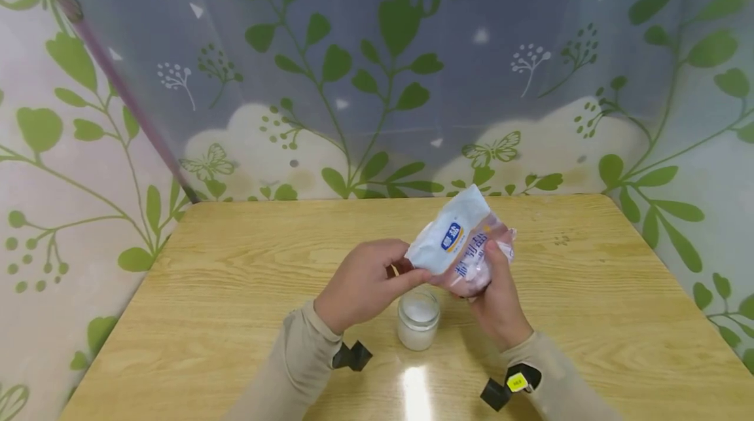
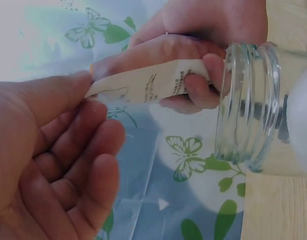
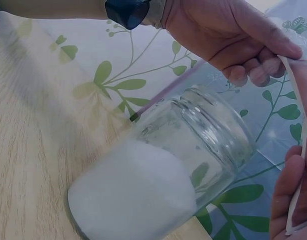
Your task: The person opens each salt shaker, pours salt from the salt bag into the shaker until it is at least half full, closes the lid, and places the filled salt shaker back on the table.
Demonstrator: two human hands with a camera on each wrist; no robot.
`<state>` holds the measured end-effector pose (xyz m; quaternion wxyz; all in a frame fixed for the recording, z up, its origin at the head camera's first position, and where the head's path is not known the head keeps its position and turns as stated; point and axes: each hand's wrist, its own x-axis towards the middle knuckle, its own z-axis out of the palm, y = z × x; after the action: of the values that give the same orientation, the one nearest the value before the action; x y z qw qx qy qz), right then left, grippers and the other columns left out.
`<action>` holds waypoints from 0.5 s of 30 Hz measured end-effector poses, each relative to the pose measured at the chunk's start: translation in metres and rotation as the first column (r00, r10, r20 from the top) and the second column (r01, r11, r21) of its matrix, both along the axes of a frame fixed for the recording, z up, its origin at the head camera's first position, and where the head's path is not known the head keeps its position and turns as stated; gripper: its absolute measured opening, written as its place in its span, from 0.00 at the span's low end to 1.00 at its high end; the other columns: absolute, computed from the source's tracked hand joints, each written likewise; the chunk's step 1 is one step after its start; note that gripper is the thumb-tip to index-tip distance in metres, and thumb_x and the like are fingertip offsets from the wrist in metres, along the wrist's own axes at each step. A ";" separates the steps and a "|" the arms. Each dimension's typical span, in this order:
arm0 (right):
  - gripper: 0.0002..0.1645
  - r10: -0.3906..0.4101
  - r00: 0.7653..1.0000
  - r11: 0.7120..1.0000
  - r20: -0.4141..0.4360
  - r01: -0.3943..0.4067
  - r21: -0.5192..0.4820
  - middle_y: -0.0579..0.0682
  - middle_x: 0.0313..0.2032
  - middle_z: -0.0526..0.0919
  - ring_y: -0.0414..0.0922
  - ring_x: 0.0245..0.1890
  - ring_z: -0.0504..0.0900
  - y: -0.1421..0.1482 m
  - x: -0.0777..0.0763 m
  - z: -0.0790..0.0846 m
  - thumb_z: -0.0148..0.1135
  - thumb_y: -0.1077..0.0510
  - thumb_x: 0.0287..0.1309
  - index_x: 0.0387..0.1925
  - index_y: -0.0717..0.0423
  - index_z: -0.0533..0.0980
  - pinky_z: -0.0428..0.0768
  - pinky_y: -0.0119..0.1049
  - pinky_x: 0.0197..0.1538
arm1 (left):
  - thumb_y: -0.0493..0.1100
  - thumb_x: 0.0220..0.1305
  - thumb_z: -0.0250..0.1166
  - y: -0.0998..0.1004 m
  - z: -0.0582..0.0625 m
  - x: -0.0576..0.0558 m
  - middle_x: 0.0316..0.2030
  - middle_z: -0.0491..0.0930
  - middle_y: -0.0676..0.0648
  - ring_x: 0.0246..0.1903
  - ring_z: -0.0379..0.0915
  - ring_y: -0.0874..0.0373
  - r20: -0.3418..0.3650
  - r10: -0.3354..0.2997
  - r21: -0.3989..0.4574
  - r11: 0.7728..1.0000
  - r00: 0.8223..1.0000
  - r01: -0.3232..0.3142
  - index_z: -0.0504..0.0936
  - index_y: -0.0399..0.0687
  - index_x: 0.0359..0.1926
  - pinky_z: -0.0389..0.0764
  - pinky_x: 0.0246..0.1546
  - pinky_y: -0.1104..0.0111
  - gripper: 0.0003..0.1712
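Observation:
A soft plastic salt bag (image 1: 453, 237), pale blue and pink with blue lettering, is held tilted above a glass jar (image 1: 418, 332). My right hand (image 1: 501, 310) grips the bag's right side, thumb on the printed front and fingers behind. At its lower left corner, my left hand (image 1: 365, 280) pinches the edge between thumb and index finger; the other fingers curl loosely in the left wrist view. The lidless jar stands upright on the table, partly filled with white salt (image 3: 133, 190). The bag's opening is hidden.
The jar stands on a light wooden table (image 1: 247, 257), between the forearms. A patterned curtain (image 1: 365, 113) with green leaves and butterflies hangs behind the table and at both sides. Black devices (image 1: 353, 355) are strapped at both wrists, near the jar's sides.

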<state>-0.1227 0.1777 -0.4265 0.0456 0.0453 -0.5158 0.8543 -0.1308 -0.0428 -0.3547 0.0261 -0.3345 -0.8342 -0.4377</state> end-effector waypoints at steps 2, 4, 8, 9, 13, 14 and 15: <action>0.21 0.009 1.000 1.000 0.000 -0.009 -0.008 0.40 0.43 0.83 0.36 0.37 0.81 -0.001 0.000 0.000 0.42 0.38 0.78 0.56 0.43 0.72 0.78 0.30 0.34 | 0.50 0.67 0.73 0.000 0.000 0.001 0.28 0.81 0.58 0.22 0.70 0.66 -0.034 0.010 0.018 1.000 0.999 -0.010 0.77 0.54 0.25 0.76 0.23 0.71 0.16; 0.20 0.021 1.000 1.000 0.000 -0.021 -0.014 0.39 0.46 0.82 0.36 0.43 0.81 -0.001 0.001 0.000 0.41 0.38 0.79 0.58 0.42 0.70 0.79 0.30 0.41 | 0.49 0.66 0.73 0.000 0.000 0.001 0.28 0.81 0.58 0.22 0.69 0.66 -0.059 0.017 0.030 0.999 0.998 -0.015 0.77 0.54 0.24 0.75 0.23 0.72 0.17; 0.20 0.008 1.000 0.999 -0.027 -0.009 -0.038 0.39 0.50 0.81 0.36 0.49 0.79 -0.001 -0.001 0.000 0.42 0.39 0.78 0.60 0.42 0.68 0.77 0.30 0.53 | 0.48 0.66 0.73 0.000 0.001 0.001 0.27 0.80 0.58 0.22 0.69 0.66 -0.091 0.016 0.033 0.999 0.996 -0.013 0.76 0.54 0.24 0.75 0.24 0.73 0.17; 0.20 -0.007 0.999 0.999 -0.033 0.005 -0.041 0.39 0.49 0.81 0.36 0.48 0.80 -0.001 -0.001 -0.001 0.43 0.38 0.78 0.60 0.42 0.68 0.78 0.30 0.52 | 0.48 0.66 0.73 0.001 0.001 0.001 0.27 0.80 0.58 0.22 0.69 0.66 -0.094 0.010 0.034 0.999 0.995 -0.006 0.76 0.53 0.24 0.75 0.24 0.73 0.17; 0.23 -0.072 0.996 0.995 -0.049 0.069 -0.067 0.40 0.47 0.81 0.37 0.45 0.79 0.000 -0.004 -0.003 0.41 0.36 0.75 0.58 0.42 0.69 0.77 0.31 0.51 | 0.47 0.65 0.73 0.003 0.000 0.001 0.27 0.80 0.57 0.22 0.69 0.66 -0.093 -0.010 0.050 0.999 0.996 0.015 0.80 0.52 0.26 0.74 0.24 0.74 0.14; 0.23 -0.088 0.995 0.994 -0.043 0.084 -0.073 0.40 0.46 0.81 0.37 0.45 0.79 0.000 -0.005 -0.003 0.40 0.35 0.75 0.57 0.42 0.69 0.77 0.31 0.50 | 0.46 0.65 0.74 0.004 -0.001 0.001 0.27 0.80 0.57 0.23 0.69 0.66 -0.094 -0.012 0.055 0.998 0.996 0.018 0.81 0.51 0.27 0.74 0.25 0.74 0.12; 0.23 -0.106 0.994 0.991 -0.034 0.102 -0.083 0.40 0.45 0.81 0.37 0.45 0.79 0.000 -0.006 -0.003 0.39 0.35 0.75 0.55 0.43 0.70 0.78 0.31 0.50 | 0.45 0.65 0.74 0.004 -0.001 0.001 0.27 0.80 0.57 0.23 0.70 0.66 -0.095 -0.013 0.061 0.998 0.995 0.019 0.82 0.51 0.27 0.75 0.25 0.74 0.11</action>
<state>-0.1285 0.1781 -0.4300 0.1017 0.0327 -0.4814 0.8700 -0.1297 -0.0387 -0.3559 0.0725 -0.3606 -0.8155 -0.4469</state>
